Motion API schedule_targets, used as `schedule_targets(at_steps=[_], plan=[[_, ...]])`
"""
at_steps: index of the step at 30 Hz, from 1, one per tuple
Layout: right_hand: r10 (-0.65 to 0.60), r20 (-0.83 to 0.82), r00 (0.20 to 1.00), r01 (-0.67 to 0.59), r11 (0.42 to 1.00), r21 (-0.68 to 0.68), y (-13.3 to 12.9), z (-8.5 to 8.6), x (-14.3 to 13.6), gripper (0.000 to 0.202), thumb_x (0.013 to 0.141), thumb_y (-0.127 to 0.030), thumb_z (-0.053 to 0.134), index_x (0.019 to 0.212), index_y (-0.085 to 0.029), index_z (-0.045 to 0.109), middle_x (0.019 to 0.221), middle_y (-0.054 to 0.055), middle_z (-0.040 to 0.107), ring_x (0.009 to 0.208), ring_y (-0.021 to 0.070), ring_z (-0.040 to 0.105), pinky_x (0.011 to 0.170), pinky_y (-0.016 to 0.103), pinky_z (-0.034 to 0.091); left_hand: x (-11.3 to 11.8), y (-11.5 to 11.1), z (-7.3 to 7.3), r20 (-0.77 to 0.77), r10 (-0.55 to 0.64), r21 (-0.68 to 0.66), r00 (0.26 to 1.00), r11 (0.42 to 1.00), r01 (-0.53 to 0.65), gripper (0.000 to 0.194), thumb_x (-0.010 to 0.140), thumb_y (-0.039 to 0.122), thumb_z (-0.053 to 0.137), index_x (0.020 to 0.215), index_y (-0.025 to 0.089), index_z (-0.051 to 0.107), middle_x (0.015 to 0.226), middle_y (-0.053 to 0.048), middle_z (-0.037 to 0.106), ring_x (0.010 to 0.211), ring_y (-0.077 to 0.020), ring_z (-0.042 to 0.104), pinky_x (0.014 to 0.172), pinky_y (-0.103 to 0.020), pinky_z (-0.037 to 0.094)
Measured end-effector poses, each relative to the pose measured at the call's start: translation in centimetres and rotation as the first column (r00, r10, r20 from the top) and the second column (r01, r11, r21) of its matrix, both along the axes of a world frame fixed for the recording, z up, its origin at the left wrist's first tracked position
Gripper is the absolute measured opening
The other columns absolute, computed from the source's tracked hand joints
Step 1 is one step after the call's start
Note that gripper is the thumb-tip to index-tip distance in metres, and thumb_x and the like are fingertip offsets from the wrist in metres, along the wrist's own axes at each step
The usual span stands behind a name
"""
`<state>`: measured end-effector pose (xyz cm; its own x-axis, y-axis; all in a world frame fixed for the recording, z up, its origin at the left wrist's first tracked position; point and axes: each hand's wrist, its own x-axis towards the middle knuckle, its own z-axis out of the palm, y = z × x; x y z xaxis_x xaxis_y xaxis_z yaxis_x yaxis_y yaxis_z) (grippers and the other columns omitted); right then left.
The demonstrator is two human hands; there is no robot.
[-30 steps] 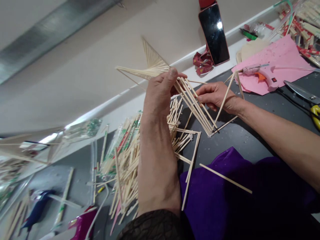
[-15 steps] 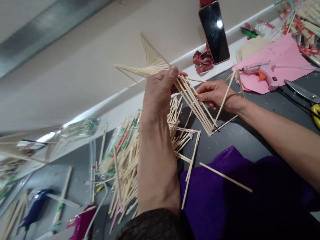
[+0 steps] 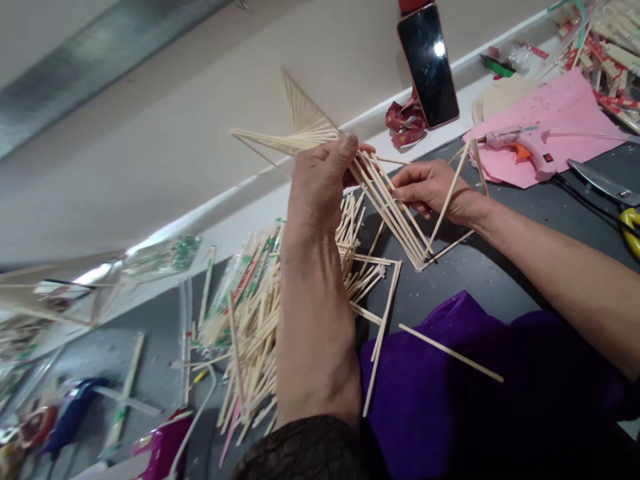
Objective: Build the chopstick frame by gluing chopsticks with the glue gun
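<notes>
My left hand (image 3: 327,163) is closed around the middle of a frame built from thin wooden chopsticks (image 3: 393,210). One end of it fans out into pointed wings (image 3: 300,127) beyond my left hand, while a row of near-parallel sticks runs down to a joint above the table. Thumb and fingers of my right hand (image 3: 433,187) pinch a stick on the frame's right side. More of its sticks (image 3: 450,200) cross in front of my right wrist. My palms and the inner joints are hidden. A single chopstick (image 3: 453,353) lies on purple cloth (image 3: 440,413) below.
Loose chopsticks (image 3: 260,333) are heaped left of my forearm. A pink glue gun (image 3: 525,147) rests on pink paper (image 3: 565,113) near yellow-handled scissors (image 3: 607,183). A phone (image 3: 429,67) leans at the wall. A blue glue gun (image 3: 73,407) lies lower left.
Both my hands and the chopstick frame have stayed almost still. At the lower left, a blurred shape, seemingly another person's hand, has come in beside the blue glue gun.
</notes>
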<state>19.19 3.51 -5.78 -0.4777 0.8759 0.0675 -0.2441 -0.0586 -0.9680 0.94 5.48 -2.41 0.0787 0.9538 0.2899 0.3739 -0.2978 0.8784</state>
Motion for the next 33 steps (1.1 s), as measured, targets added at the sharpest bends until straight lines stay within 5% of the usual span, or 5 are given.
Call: schedule_targets(at_steps=[15,33], plan=[[-0.013,-0.011,1.000,0.012,0.999,-0.049,-0.3,0.4,-0.1,0.015,0.080,0.000,0.059,0.071,-0.012,0.061,0.049,-0.006,0.056,0.033,0.0018,0.036,0.030,0.014,0.030,1.1,-0.6,0.6,0.081,0.060,-0.036,0.995,0.998,-0.057,0.049,0.070,0.067,0.068,0.072,0.018,0.070,0.061,-0.001,0.063,0.055,-0.0131,0.062,0.060,-0.031,0.056],[-0.003,-0.001,1.000,0.003,0.999,-0.041,-0.2,0.0,0.0,0.011,0.083,-0.003,0.060,0.076,-0.011,0.062,0.052,-0.006,0.057,0.034,0.0014,0.038,0.032,0.015,0.029,0.9,-0.6,0.5,-0.013,0.091,-0.039,0.996,0.995,-0.091,0.053,0.078,0.066,0.057,0.086,0.016,0.071,0.066,-0.005,0.066,0.068,-0.0189,0.068,0.064,-0.031,0.055]])
